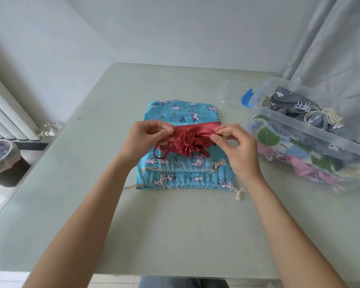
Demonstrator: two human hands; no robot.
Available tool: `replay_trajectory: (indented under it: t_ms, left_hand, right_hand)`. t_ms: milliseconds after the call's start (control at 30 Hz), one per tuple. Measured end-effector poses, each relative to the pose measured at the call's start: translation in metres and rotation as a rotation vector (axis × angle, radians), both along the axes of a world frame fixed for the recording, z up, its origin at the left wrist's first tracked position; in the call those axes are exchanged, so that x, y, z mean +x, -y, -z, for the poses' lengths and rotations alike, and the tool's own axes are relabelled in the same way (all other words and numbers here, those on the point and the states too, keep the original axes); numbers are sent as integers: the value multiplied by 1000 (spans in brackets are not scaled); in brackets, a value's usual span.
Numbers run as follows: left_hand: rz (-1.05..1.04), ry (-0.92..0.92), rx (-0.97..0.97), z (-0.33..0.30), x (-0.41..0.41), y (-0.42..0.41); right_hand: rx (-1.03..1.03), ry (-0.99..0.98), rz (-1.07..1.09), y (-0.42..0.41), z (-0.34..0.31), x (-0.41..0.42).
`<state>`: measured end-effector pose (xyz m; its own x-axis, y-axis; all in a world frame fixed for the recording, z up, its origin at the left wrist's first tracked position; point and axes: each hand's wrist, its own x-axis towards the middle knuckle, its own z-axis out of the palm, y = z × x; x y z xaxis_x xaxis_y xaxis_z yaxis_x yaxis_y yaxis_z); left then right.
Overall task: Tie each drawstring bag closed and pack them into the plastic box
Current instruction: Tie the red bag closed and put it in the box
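Observation:
A small red satin drawstring bag (192, 140) lies on top of two blue unicorn-print bags (183, 177), its mouth gathered into a rosette. My left hand (148, 138) pinches the red bag's left side, where its dark red cord (161, 151) loops out. At the bag's right edge, the thumb and forefinger of my right hand (235, 146) pinch the fabric. The clear plastic box (303, 132) stands at the right and holds several tied bags: a grey one, a leaf-print one and a pink one.
The box's clear lid with a blue clasp (247, 99) lies behind the box. A curtain (330, 48) hangs at the right. A radiator (6, 119) and a lined waste bin (2, 161) stand left of the pale green table (175, 235).

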<state>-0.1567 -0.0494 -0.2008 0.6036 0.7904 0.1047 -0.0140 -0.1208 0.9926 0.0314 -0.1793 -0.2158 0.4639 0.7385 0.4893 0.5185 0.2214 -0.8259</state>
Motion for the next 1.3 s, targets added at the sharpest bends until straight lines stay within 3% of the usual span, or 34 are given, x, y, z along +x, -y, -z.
replay_trajectory:
  t_ms: [200, 400, 567, 700, 867, 967, 1100, 1233, 1300]
  left_hand:
    - [-83, -111, 196, 3, -14, 8]
    - [-123, -173, 272, 14, -26, 23]
    - [-105, -446, 600, 14, -34, 27]
    - [-99, -538, 780, 10, -37, 24]
    - [-127, -552, 745, 16, -36, 25]
    - [-176, -473, 707, 17, -35, 27]
    - [-154, -352, 664, 1, -42, 35]
    - [-232, -313, 749, -20, -46, 21]
    - [-260, -320, 782, -21, -40, 3]
  right_hand:
    - [-199, -1, 4, 20, 4, 6]
    - [-272, 59, 2, 35, 7, 6]
    - [-339, 137, 11, 42, 10, 4]
    - [-391, 376, 13, 45, 2, 4]
    - [-371, 761, 90, 46, 0, 4]
    - [-374, 896, 108, 46, -1, 4]
    - [-442, 568, -82, 43, -14, 17]
    - [-314, 168, -222, 41, -32, 5]
    - [-338, 111, -232, 36, -31, -13]
